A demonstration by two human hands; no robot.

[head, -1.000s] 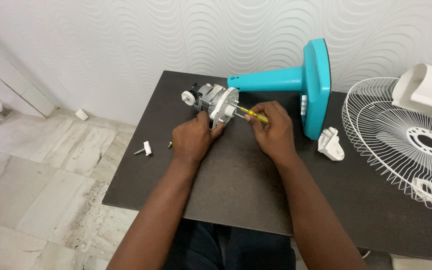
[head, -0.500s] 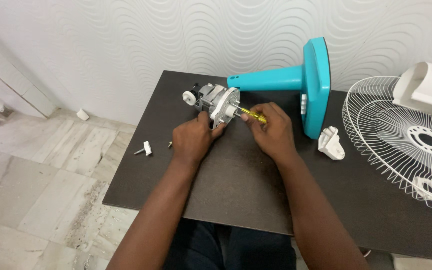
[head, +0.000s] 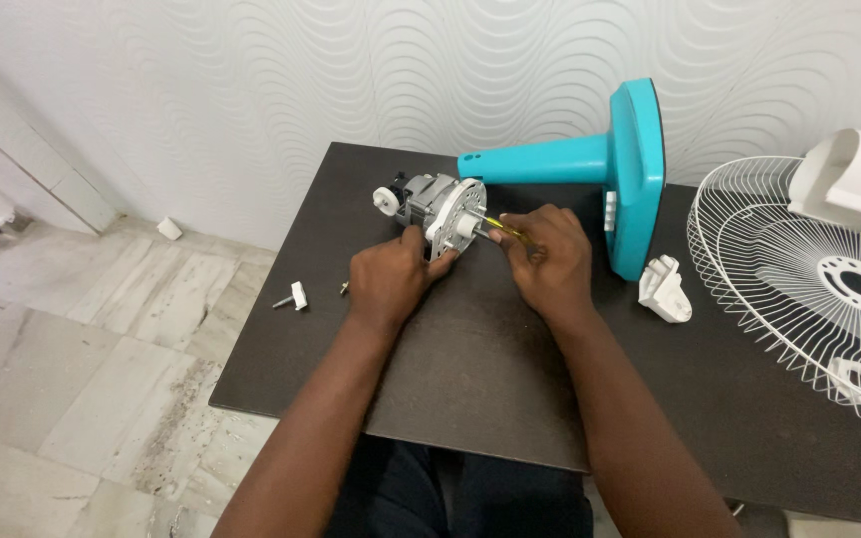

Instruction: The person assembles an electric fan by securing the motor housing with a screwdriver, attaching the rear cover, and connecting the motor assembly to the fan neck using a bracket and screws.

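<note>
A grey and white fan motor (head: 438,204) lies on its side on the dark table (head: 470,359), joined to a teal fan stand (head: 590,159) that also lies on its side. My left hand (head: 391,279) grips the motor's round white front plate from below. My right hand (head: 545,261) holds a yellow-handled screwdriver (head: 502,227), whose tip points left at the motor's front plate. Most of the handle is hidden in my fingers.
A white wire fan guard (head: 799,279) lies at the right with a white plastic housing (head: 854,179) on it. A small white plastic bracket (head: 664,287) sits by the stand's base. A small white part (head: 293,296) and a screw (head: 344,289) lie on the floor beyond the table's left edge.
My right hand has slid left along the screwdriver toward the motor, so less of the yellow handle shows. The motor and my left hand stay put.
</note>
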